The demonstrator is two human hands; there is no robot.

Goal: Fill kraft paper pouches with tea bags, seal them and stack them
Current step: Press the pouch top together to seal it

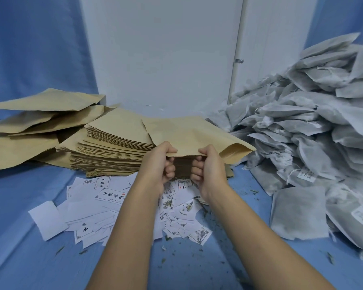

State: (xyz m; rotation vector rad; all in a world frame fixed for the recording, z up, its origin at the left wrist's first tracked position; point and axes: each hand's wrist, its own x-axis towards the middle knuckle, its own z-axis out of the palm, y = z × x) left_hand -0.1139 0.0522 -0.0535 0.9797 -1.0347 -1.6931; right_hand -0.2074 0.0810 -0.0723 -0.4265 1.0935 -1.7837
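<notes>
A kraft paper pouch [189, 133] is held up in the middle of the view, its near edge pinched by both hands. My left hand [158, 162] grips the edge from the left with curled fingers. My right hand [208, 164] grips it from the right the same way. The pouch's mouth gapes open at its right end [238, 150]. A tall stack of flat kraft pouches [111, 149] stands just left of the hands. A big heap of grey tea bags [314, 139] fills the right side.
Loose kraft pouches [29, 126] lie spread at the far left. White printed labels [113, 206] are scattered on the blue cloth [29, 258] under my forearms. Green tea crumbs [214, 218] dot the cloth. A white wall panel [161, 55] rises behind.
</notes>
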